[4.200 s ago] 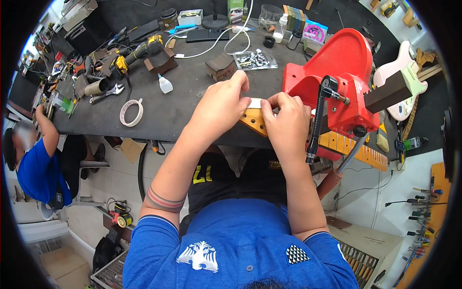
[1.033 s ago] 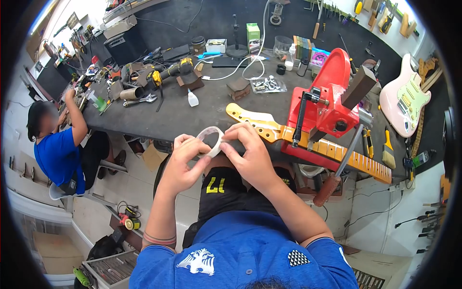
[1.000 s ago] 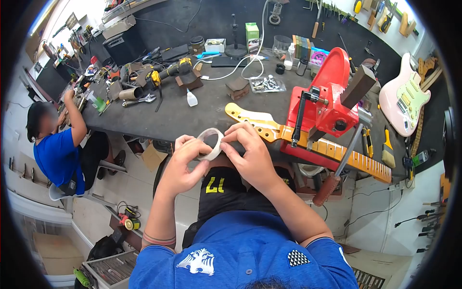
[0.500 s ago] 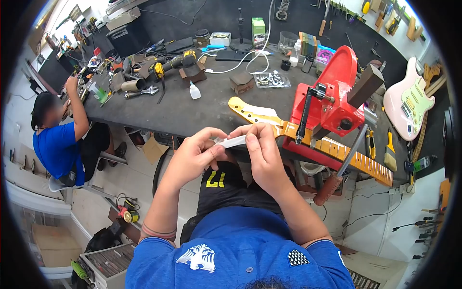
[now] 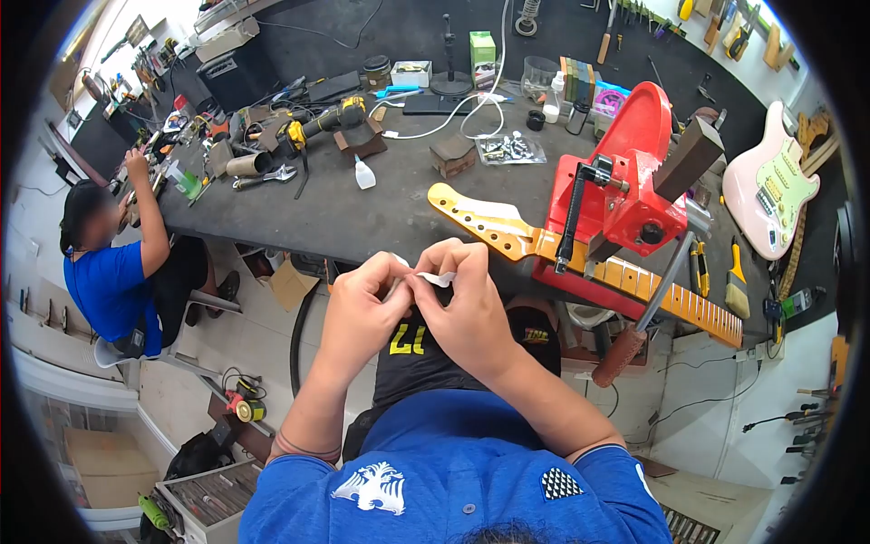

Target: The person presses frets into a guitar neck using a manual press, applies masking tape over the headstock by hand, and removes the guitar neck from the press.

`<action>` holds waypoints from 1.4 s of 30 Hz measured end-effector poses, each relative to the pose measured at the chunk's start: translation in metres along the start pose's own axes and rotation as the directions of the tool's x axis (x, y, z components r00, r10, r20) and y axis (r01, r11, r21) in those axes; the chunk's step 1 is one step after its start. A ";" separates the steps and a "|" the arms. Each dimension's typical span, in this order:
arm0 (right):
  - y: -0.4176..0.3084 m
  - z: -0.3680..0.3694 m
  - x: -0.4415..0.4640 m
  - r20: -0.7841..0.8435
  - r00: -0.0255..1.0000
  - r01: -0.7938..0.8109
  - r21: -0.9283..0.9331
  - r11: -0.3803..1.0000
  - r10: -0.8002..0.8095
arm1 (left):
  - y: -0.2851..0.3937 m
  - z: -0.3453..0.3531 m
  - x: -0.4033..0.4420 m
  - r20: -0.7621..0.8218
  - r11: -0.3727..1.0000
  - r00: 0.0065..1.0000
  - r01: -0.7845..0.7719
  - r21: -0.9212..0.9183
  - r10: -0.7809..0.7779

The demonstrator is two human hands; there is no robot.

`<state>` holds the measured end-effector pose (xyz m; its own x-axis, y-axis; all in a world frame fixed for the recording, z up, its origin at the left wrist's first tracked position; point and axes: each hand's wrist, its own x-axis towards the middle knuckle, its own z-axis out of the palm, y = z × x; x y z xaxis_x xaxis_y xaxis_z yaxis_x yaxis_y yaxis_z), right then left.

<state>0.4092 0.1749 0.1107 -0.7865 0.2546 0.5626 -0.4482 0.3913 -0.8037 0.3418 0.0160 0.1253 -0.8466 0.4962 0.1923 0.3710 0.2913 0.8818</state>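
Note:
Close together in front of the bench edge, my two hands pinch white tape. My left hand (image 5: 367,304) has its fingers closed round the tape roll, which is mostly hidden behind them. Between the thumb and fingers of my right hand (image 5: 458,304) is a short piece of white tape (image 5: 439,279), bent at its end. Beyond my hands lies a guitar neck (image 5: 507,238) with a pale strip on its headstock. The neck passes under a red vise (image 5: 634,195), whose handle (image 5: 619,358) points down toward me.
The dark bench (image 5: 362,222) carries a glue bottle (image 5: 364,174), a brown block (image 5: 452,156), a bag of metal parts (image 5: 512,150) and a yellow power tool (image 5: 322,122). A pink guitar body (image 5: 772,186) stands at right. A co-worker (image 5: 113,272) sits at left.
The tape roll, earlier held up as an open ring, has turned and gone mostly behind my left fingers. My hands have come together, and a bent tape piece shows at my right fingers.

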 end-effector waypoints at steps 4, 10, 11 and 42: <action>-0.005 0.014 -0.002 -0.049 0.989 0.144 0.010 0.990 -0.143 | -0.004 0.008 0.000 -0.173 0.877 0.920 -0.259 0.405 0.352; -0.037 0.025 -0.006 0.039 0.990 0.120 0.304 0.945 -0.138 | -0.095 -0.051 0.071 -0.310 0.740 0.895 -0.032 0.672 0.321; -0.028 0.020 0.000 0.075 0.996 -0.067 0.372 0.926 0.042 | -0.109 -0.068 0.087 -0.316 0.723 0.891 -0.021 0.690 0.327; 0.067 -0.075 0.061 -0.380 0.921 -0.333 -0.663 0.671 0.081 | -0.028 0.051 0.159 0.103 0.933 0.955 -0.293 0.208 0.277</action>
<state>0.3628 0.2826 0.1059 -0.5996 0.6027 0.5265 0.2428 0.7639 -0.5980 0.2165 0.1287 0.1088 -0.6666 0.6389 0.3839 0.6740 0.2968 0.6765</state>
